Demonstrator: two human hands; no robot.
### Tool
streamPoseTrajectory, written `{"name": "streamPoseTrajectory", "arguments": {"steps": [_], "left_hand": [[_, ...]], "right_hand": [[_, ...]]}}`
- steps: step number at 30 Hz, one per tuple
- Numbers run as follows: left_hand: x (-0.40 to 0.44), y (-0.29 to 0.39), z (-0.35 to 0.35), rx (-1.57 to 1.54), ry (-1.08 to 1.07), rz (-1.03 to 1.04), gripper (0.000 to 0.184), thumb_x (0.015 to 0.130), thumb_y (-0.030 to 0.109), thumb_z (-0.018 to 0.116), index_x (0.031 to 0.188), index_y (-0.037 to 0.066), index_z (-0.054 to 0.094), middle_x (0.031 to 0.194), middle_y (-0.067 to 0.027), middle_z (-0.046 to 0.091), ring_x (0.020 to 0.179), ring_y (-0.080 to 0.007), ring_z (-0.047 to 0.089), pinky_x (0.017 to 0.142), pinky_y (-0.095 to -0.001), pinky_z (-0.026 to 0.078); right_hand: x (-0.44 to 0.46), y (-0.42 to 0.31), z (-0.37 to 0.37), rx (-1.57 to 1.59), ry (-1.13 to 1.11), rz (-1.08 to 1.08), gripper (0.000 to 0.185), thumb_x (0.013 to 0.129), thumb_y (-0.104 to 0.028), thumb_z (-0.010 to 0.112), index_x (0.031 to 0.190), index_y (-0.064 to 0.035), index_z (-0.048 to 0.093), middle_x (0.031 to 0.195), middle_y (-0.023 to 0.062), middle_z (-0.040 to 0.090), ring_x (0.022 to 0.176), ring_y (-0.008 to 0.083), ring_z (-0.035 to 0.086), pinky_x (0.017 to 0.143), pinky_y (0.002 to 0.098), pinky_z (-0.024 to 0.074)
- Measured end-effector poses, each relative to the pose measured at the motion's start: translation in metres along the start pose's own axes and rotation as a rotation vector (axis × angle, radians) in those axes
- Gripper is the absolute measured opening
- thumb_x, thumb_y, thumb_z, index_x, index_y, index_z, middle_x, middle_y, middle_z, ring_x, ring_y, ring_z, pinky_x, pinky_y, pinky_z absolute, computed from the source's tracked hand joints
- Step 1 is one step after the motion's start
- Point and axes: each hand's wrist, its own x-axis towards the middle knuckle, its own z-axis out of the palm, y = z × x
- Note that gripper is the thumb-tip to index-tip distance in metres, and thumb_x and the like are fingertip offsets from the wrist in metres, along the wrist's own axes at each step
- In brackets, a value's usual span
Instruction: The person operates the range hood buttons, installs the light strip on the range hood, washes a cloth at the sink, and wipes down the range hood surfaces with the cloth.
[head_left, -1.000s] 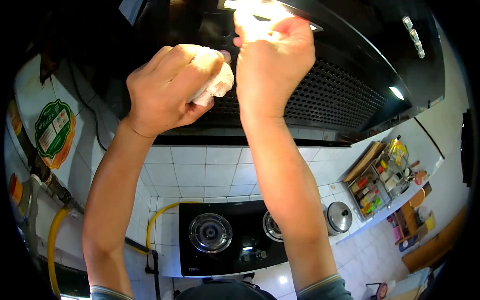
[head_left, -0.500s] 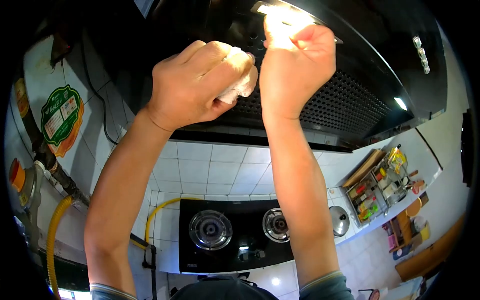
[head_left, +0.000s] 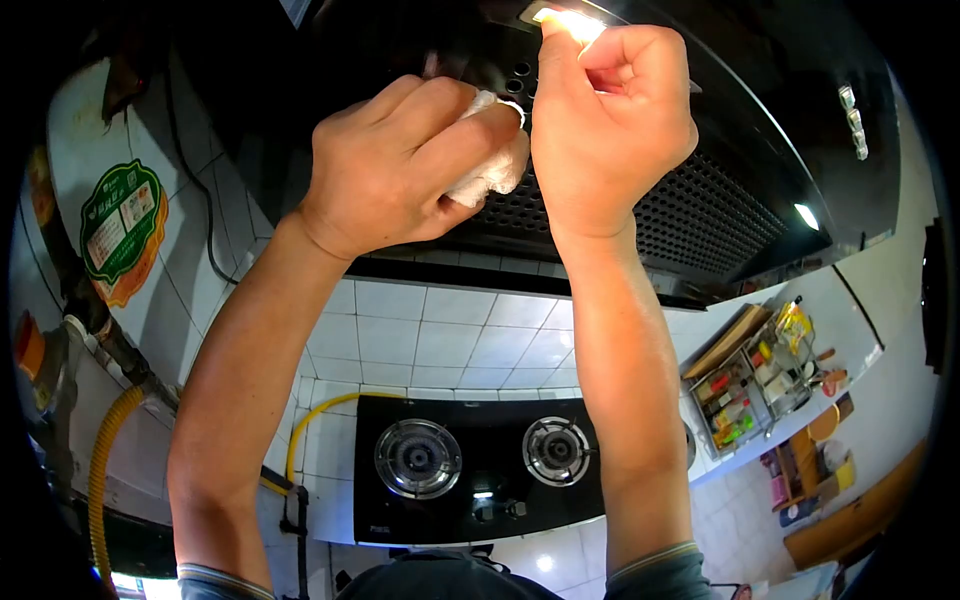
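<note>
My left hand (head_left: 400, 165) is closed around a crumpled white cloth (head_left: 490, 180), which bulges out between thumb and fingers. It is raised at the underside of a black range hood (head_left: 455, 258). To its right, my right hand (head_left: 620, 130) is held up with its fingers curled and the thumb pointing up. The thumb tip is just below the hood's bright lamp (head_left: 570, 22), and glare washes out that spot. Whatever the right fingers pinch, if anything, is hidden. Behind both wrists runs the hood's perforated panel (head_left: 700, 215).
Below the hood is a black two-burner gas stove (head_left: 490, 440) against white tiles (head_left: 440, 335). A rack of bottles and packets (head_left: 740, 405) stands on the right counter. On the left are a yellow hose (head_left: 110, 470) and a pipe (head_left: 120, 345).
My right hand has shifted right and slightly down, away from the middle of the lamp. My left hand, still around the cloth, has moved slightly right.
</note>
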Motion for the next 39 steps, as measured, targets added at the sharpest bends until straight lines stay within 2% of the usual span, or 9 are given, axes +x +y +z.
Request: {"name": "streamPoseTrajectory", "arguments": {"steps": [11,20,21,24,26,29,30,34,39], "left_hand": [[0.000,0.001,0.000,0.016,0.013,-0.008,0.042,0.059,0.020,0.081,0.100,0.024,0.071,0.088,0.0043,0.064,0.072,-0.0172,0.064,0.062,-0.0272,0.055],[-0.002,0.002,-0.001,0.010,-0.009,-0.026,0.045,0.058,0.020,0.081,0.101,0.025,0.072,0.089,0.0043,0.064,0.072,-0.0169,0.064,0.062,-0.0264,0.055],[-0.003,0.001,-0.001,0.011,-0.022,0.001,0.047,0.059,0.021,0.082,0.104,0.019,0.072,0.094,-0.0013,0.066,0.072,-0.0209,0.065,0.062,-0.0290,0.055],[-0.003,0.000,-0.001,0.006,-0.041,0.031,0.050,0.059,0.021,0.083,0.107,0.013,0.073,0.098,-0.0066,0.069,0.073,-0.0247,0.065,0.062,-0.0317,0.054],[-0.002,0.001,-0.002,0.001,-0.045,0.034,0.050,0.059,0.020,0.083,0.107,0.013,0.073,0.098,-0.0064,0.069,0.074,-0.0245,0.065,0.062,-0.0317,0.055],[0.001,0.004,-0.003,-0.032,-0.028,-0.029,0.042,0.059,0.015,0.080,0.100,0.023,0.070,0.090,0.0048,0.065,0.072,-0.0156,0.064,0.060,-0.0258,0.054],[0.001,0.004,-0.002,-0.036,-0.025,-0.030,0.041,0.060,0.014,0.079,0.099,0.022,0.070,0.091,0.0049,0.065,0.073,-0.0154,0.064,0.060,-0.0256,0.054],[0.000,0.003,-0.002,-0.049,-0.016,-0.023,0.039,0.062,0.013,0.078,0.099,0.021,0.070,0.094,0.0049,0.067,0.074,-0.0150,0.065,0.060,-0.0254,0.054],[-0.001,0.002,0.000,-0.018,-0.030,-0.023,0.038,0.063,0.016,0.079,0.100,0.022,0.071,0.095,0.0044,0.067,0.075,-0.0157,0.065,0.061,-0.0258,0.054]], "right_hand": [[0.001,0.007,0.004,-0.015,-0.026,-0.166,0.030,0.082,0.006,0.076,0.072,-0.0074,0.051,0.058,0.0038,0.051,0.049,0.0102,0.049,0.049,0.0272,0.0431],[-0.003,0.012,0.005,0.057,-0.056,-0.083,0.033,0.083,0.006,0.075,0.071,-0.0072,0.048,0.059,0.0049,0.051,0.048,0.0110,0.049,0.050,0.0271,0.0426],[-0.002,0.013,0.005,0.056,-0.057,-0.082,0.033,0.083,0.006,0.075,0.071,-0.0072,0.048,0.059,0.0049,0.051,0.048,0.0110,0.049,0.050,0.0271,0.0426],[-0.001,0.016,0.002,0.104,-0.065,-0.129,0.016,0.081,0.006,0.074,0.082,-0.0065,0.064,0.061,0.0057,0.054,0.048,0.0140,0.053,0.050,0.0292,0.0446],[-0.001,0.013,-0.005,0.109,-0.160,-0.051,0.021,0.083,0.006,0.078,0.084,-0.0037,0.060,0.067,-0.0015,0.065,0.059,0.0020,0.057,0.058,0.0175,0.0467],[-0.009,0.011,-0.011,0.184,-0.197,-0.044,0.012,0.086,0.006,0.075,0.093,-0.0024,0.071,0.072,-0.0011,0.068,0.059,0.0016,0.057,0.058,0.0177,0.0468],[-0.011,0.011,-0.016,0.124,-0.227,-0.002,0.021,0.087,0.005,0.073,0.106,-0.0028,0.077,0.073,0.0014,0.070,0.061,0.0025,0.058,0.057,0.0189,0.0468],[-0.009,0.011,-0.018,-0.019,-0.229,-0.127,0.027,0.086,0.005,0.072,0.112,-0.0021,0.077,0.072,0.0034,0.070,0.062,0.0037,0.059,0.057,0.0213,0.0470],[-0.008,0.020,-0.021,-0.164,-0.286,-0.346,0.036,0.084,0.004,0.074,0.118,-0.0070,0.076,0.072,0.0072,0.068,0.057,0.0156,0.061,0.056,0.0260,0.0492]]}}
